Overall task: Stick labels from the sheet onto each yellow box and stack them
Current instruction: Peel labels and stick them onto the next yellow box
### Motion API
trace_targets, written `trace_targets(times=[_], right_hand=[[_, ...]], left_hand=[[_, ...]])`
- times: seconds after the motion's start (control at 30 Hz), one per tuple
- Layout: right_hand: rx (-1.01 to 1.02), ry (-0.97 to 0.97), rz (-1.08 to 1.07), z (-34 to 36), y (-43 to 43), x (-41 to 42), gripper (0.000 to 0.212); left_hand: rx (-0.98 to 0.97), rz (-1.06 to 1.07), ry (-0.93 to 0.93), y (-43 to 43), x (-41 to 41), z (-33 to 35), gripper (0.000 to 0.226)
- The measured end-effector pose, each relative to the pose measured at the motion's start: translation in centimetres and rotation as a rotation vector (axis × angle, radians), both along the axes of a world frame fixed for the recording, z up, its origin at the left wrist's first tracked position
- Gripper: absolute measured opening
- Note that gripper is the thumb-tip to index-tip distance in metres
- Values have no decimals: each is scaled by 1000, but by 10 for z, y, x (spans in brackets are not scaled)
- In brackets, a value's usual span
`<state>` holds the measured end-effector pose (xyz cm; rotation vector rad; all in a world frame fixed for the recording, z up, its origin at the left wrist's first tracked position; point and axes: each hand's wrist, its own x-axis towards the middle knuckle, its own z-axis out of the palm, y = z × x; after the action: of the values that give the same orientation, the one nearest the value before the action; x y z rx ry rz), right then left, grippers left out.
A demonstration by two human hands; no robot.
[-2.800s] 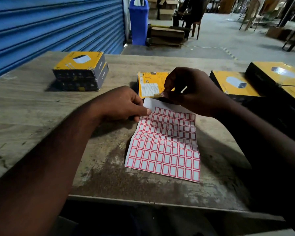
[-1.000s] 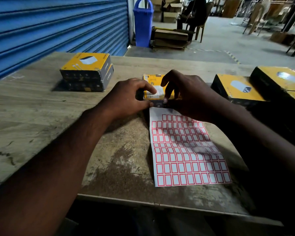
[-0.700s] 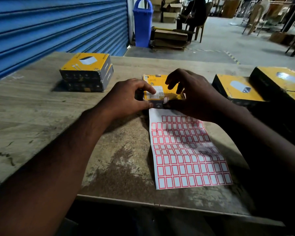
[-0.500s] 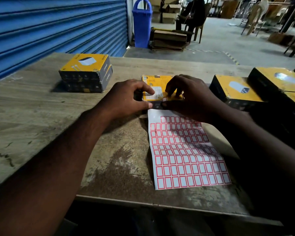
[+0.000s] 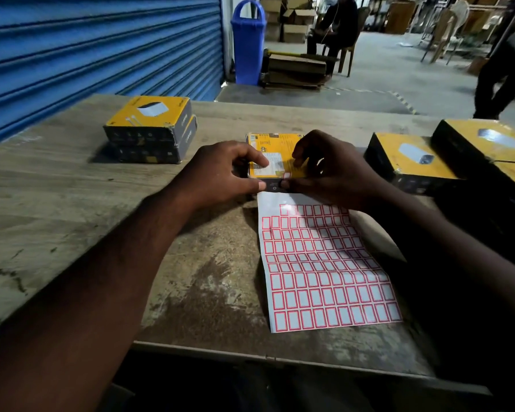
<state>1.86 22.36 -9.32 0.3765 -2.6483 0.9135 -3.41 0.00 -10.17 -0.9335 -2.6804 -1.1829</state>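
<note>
1. The white sheet of red-bordered labels lies flat on the worn wooden table. Every place below is given from this sheet.
2. The box in hand is a flat yellow cardboard box, lying on the table and touching the sheet's far edge.
3. The left hand grips that box at the corner nearest the sheet's far left. Its thumb is on the dark near side and its curled fingers are on top.
4. The right hand has curled fingers over the box top and its thumb on the near side. It pinches the box where a small white label sits at the yellow edge. I judge this label is being pressed down.
5. Likely done: a stack of two yellow boxes stands well beyond the sheet to its left. Any labels on them are too small to make out.
6. Likely left: yellow boxes with dark sides, at least two, wait to the right of the sheet's far end.
7. The sheet's far strip is bare in places and the remaining rows look full, so the task seems early.
8. All the boxes are closed, so their contents are hidden.
9. A blue plastic bin stands far beyond the sheet, and its inside cannot be seen.
</note>
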Motion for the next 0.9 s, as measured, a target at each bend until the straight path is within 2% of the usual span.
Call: trace_targets(times=[0.23, 0.37, 0.57, 0.7, 0.9], right_hand=[[-54, -75, 16, 0, 8, -2, 48], [-207, -163, 74, -1, 20, -3, 48], [-320, -204, 108, -3, 24, -5, 46], [-291, -189, 98, -3, 25, -5, 47], [-225, -143, 87, -2, 20, -3, 49]], left_hand=[[-11, 35, 25, 3, 1, 0, 24], [3, 101, 106, 16, 9, -9, 34], [-75, 198, 257, 32, 15, -18, 46], [-81, 219, 280, 34, 15, -19, 44], [-48, 200, 201, 37, 13, -17, 40]])
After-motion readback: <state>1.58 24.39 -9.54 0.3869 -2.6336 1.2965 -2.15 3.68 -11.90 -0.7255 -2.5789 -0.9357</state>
